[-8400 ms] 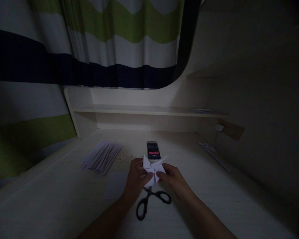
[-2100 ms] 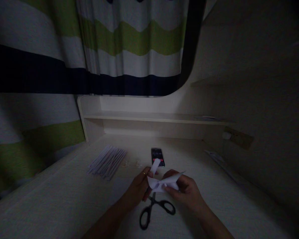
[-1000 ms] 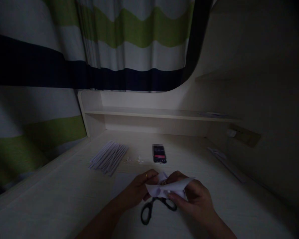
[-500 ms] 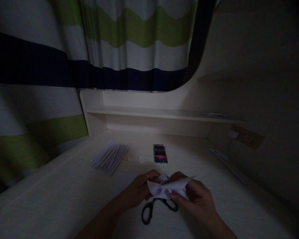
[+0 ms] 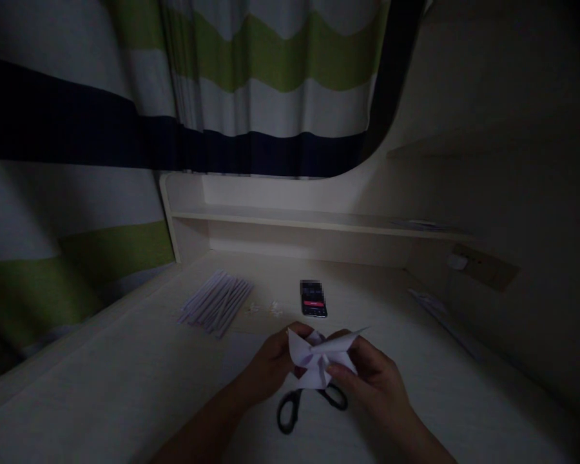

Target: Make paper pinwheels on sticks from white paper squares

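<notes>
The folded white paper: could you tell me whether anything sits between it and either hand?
Nothing visible does. Both the left hand and right hand grip the folded white paper directly, above the black scissors lying on the desk.

Very dim, underexposed, heavy corner vignetting

A: Items on desk (image 5: 125,380)?
B: Scissors (image 5: 299,406) near front edge; phone (image 5: 313,298) centre; paper strips (image 5: 215,301) left of phone. Shelf (image 5: 319,220) behind; striped curtain (image 5: 222,84) above.
</notes>
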The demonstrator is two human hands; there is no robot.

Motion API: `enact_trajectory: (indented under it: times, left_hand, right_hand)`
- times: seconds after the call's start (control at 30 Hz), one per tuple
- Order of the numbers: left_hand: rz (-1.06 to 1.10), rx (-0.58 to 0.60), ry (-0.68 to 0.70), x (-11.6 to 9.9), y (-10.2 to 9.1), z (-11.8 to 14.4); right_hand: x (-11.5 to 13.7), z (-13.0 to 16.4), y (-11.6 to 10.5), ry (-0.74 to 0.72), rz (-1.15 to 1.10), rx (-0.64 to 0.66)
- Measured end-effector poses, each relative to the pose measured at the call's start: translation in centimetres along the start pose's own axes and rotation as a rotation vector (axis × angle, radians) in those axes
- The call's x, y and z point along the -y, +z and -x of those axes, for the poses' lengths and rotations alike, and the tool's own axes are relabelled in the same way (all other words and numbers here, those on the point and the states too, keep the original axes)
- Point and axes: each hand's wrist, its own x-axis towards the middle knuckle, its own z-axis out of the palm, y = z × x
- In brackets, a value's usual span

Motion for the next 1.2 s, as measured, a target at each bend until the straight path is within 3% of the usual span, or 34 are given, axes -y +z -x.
enact_trajectory:
  times: [0.33,0.8,1.2]
  left_hand:
    - [0.063,-0.019,-0.024,-0.44,0.39,0.27]
    - [0.085,-0.041,-0.06,-0.36,0.57,0.35]
    - [0.118,-0.039,-0.047,-0.71,0.66,0.16]
  right_hand:
    - [-0.17,0.57,0.56,0.12,-0.149,-0.014]
    - [-0.15,0.62,0.46,0.088,-0.043,-0.035]
    - [-0.9,0.56,0.56,0.05,-0.087,-0.05]
